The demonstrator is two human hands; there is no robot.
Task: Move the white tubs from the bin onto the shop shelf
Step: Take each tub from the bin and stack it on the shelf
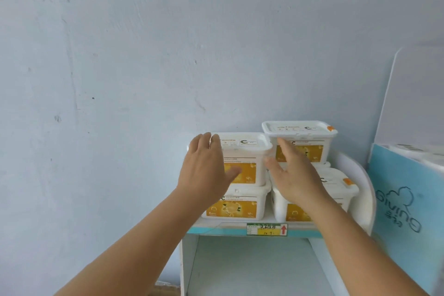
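Note:
Several white tubs with orange labels stand stacked on the white shop shelf (240,228). The upper left tub (245,151) sits on a lower left tub (236,204). An upper right tub (300,137) stands further back, above a lower right tub (336,190). My left hand (206,166) lies with straight fingers against the left side of the upper left tub. My right hand (290,175) is spread with straight fingers in front of the right-hand tubs, just right of the upper left tub. The bin is out of view.
A pale blue wall rises behind the shelf. A blue pack printed "giving" (406,199) stands to the right, past the shelf's curved side panel (362,190). A green and yellow price tag (266,229) is fixed to the shelf's front edge. A lower shelf compartment (252,269) opens below.

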